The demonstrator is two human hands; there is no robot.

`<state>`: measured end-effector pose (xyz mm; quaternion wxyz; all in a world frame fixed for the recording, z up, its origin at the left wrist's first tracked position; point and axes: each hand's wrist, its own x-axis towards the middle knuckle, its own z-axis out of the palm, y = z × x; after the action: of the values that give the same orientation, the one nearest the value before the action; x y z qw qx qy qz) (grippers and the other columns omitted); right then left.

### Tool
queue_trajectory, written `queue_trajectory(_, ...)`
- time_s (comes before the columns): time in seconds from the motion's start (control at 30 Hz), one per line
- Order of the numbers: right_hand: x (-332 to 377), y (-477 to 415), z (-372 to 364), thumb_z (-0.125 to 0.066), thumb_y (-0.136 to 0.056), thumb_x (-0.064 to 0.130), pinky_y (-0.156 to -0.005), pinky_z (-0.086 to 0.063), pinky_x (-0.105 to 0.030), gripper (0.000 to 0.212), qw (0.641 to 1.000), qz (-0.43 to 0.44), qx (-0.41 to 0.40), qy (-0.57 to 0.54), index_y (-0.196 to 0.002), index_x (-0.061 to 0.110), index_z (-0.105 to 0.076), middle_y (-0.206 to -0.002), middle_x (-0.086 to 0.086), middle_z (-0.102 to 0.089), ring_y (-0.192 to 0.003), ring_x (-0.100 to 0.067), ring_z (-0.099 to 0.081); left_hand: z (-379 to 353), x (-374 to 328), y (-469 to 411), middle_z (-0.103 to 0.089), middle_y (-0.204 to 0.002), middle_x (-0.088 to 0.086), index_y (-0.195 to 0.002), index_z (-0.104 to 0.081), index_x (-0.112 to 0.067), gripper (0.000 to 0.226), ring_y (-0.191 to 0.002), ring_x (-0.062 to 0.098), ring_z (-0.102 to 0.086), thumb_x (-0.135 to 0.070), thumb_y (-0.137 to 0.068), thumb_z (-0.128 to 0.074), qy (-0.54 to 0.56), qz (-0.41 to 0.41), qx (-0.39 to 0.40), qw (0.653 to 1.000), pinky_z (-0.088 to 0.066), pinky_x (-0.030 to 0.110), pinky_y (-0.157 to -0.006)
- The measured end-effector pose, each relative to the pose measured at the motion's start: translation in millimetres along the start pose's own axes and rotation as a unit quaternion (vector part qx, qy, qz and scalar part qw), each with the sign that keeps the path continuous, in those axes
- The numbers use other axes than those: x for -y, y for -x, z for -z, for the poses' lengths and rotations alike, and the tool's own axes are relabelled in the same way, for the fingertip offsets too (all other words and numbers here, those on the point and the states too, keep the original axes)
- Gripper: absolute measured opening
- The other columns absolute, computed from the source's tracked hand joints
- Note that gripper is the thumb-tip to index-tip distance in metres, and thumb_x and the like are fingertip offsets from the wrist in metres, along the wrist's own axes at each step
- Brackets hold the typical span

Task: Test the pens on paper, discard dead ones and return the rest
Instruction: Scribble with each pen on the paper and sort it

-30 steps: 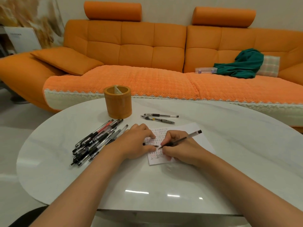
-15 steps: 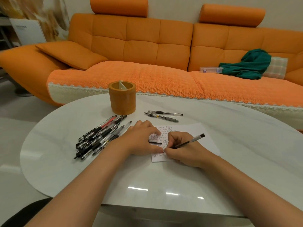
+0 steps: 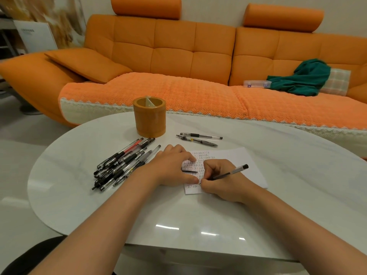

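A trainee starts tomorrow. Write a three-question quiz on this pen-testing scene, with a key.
1. True or false: the right hand holds a pen with its tip on the paper.
2. Where does the pile of pens lie? A) on the sofa B) on the table, left of the left hand C) on the paper.
3. Fill in: ___ separate pens lie between the orange holder and the paper.
Key: 1 true; 2 B; 3 two.

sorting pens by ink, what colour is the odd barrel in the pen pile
Red, in a clear plastic pen at the far edge of the pile; head view.
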<state>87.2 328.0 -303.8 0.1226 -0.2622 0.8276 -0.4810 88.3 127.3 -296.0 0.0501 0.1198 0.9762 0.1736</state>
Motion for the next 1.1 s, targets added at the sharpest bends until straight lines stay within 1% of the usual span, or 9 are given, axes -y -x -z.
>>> queue_trajectory(0.1,-1.7,2.1,-0.4,-0.069,-0.08,0.0,-0.049,-0.041,-0.028,0.019,1.0,0.009,-0.013,0.0,-0.068,0.003,-0.054,-0.057,-0.002,-0.057,-0.05,-0.015,-0.051,-0.4,-0.3,0.0,-0.038,-0.139,-0.011,-0.14,-0.046,-0.041,0.068,-0.13,0.014,-0.029,-0.065,-0.08,-0.068,-0.007,0.001,0.0,1.0,-0.028,0.032,-0.098)
queue_trajectory(0.2,-2.3,2.3,-0.8,-0.069,-0.08,0.001,-0.05,-0.04,-0.027,0.019,1.0,0.015,-0.011,0.013,-0.068,0.004,-0.055,-0.056,0.001,-0.057,-0.051,-0.013,-0.05,0.6,-1.5,-0.2,-0.037,-0.14,-0.01,-0.141,-0.046,-0.041,0.068,-0.13,0.014,-0.028,-0.065,-0.08,-0.068,-0.007,0.005,0.004,1.0,-0.029,0.034,-0.101)
queue_trajectory(0.3,-2.9,1.8,-0.2,-0.068,-0.08,0.002,-0.05,-0.039,-0.028,0.018,1.0,0.011,0.006,0.015,-0.069,0.002,-0.053,-0.057,-0.004,-0.057,-0.052,-0.016,-0.049,0.8,-2.0,0.5,-0.037,-0.14,-0.01,-0.141,-0.046,-0.041,0.069,-0.131,0.014,-0.028,-0.064,-0.08,-0.069,-0.003,0.008,0.006,1.0,-0.03,0.034,-0.101)
queue_trajectory(0.4,-2.3,1.4,0.7,-0.067,-0.08,0.0,-0.049,-0.041,-0.029,0.021,1.0,0.006,0.005,-0.002,-0.066,0.008,-0.054,-0.057,-0.004,-0.058,-0.051,-0.019,-0.053,0.6,-1.7,1.6,-0.038,-0.139,-0.011,-0.14,-0.046,-0.041,0.068,-0.131,0.014,-0.028,-0.064,-0.08,-0.069,-0.002,0.005,0.004,1.0,-0.029,0.034,-0.103)
queue_trajectory(0.53,-2.3,0.8,-0.8,-0.067,-0.079,0.0,-0.049,-0.04,-0.028,0.018,1.0,0.003,-0.006,0.001,-0.068,0.003,-0.053,-0.056,-0.002,-0.057,-0.05,-0.016,-0.051,1.8,-1.9,1.1,-0.037,-0.14,-0.01,-0.141,-0.046,-0.04,0.069,-0.132,0.014,-0.028,-0.064,-0.08,-0.068,-0.003,0.006,0.004,1.0,-0.029,0.034,-0.103)
queue_trajectory(0.63,-1.7,0.8,-1.6,-0.067,-0.077,-0.001,-0.049,-0.037,-0.027,0.018,1.0,0.008,-0.003,0.008,-0.067,0.003,-0.052,-0.054,0.001,-0.054,-0.049,-0.014,-0.047,1.1,-1.6,1.5,-0.038,-0.14,-0.01,-0.141,-0.046,-0.041,0.069,-0.131,0.014,-0.028,-0.065,-0.08,-0.068,-0.003,0.005,0.002,1.0,-0.029,0.035,-0.104)
queue_trajectory(0.77,-0.7,2.9,-1.3,-0.067,-0.079,-0.003,-0.047,-0.04,-0.024,0.018,1.0,0.011,-0.01,-0.002,-0.068,0.003,-0.054,-0.054,0.003,-0.056,-0.046,-0.011,-0.05,0.8,-1.7,1.7,-0.038,-0.141,-0.01,-0.141,-0.046,-0.041,0.069,-0.132,0.014,-0.028,-0.064,-0.08,-0.068,-0.003,0.006,0.004,1.0,-0.029,0.035,-0.105)
queue_trajectory(0.87,-0.2,2.8,-1.4,-0.067,-0.08,-0.002,-0.048,-0.04,-0.024,0.018,1.0,0.011,-0.002,0.012,-0.069,0.002,-0.054,-0.054,0.005,-0.057,-0.048,-0.011,-0.05,0.7,-1.8,1.2,-0.038,-0.14,-0.01,-0.14,-0.046,-0.041,0.068,-0.131,0.014,-0.028,-0.064,-0.08,-0.068,-0.001,0.007,0.003,1.0,-0.029,0.035,-0.105)
queue_trajectory(1.1,1.1,3.7,-1.0,-0.067,-0.08,-0.002,-0.048,-0.04,-0.024,0.017,1.0,0.005,0.01,0.001,-0.069,0.0,-0.053,-0.056,-0.001,-0.057,-0.049,-0.013,-0.05,0.5,-1.3,0.5,-0.038,-0.14,-0.01,-0.141,-0.046,-0.041,0.069,-0.132,0.014,-0.028,-0.064,-0.08,-0.069,-0.001,0.008,0.005,1.0,-0.028,0.035,-0.105)
